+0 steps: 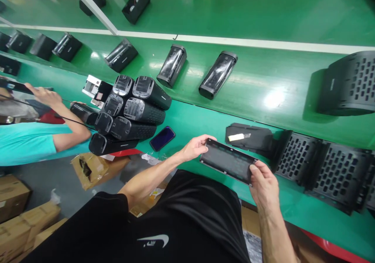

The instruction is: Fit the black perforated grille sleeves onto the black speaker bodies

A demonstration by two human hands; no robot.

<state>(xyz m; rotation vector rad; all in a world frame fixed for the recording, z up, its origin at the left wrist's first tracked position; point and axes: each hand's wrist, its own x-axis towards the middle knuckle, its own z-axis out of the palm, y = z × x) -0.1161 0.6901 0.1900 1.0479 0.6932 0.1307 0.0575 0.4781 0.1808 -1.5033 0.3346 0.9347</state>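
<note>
A black rectangular panel [227,159] with small fastening points along its rim is held above the green bench edge, tilted toward me. My left hand [195,147] pinches its left end between thumb and fingers. At its right end my right hand [263,179] grips the corner, thumb on the face. Just beyond the panel lies a pile of flat black sheets [254,140] with a yellow-handled blade [238,136] on top. Perforated black grilles [293,155] are lined up to the right of my right hand.
Black housings [134,110] are stacked left of a phone [162,138]. Several dark units, one a film-covered unit [218,75], stand along the green conveyor [263,79]. A large black housing [345,85] is at far right. A co-worker's arm [67,126] reaches in at left, above cardboard boxes [99,169].
</note>
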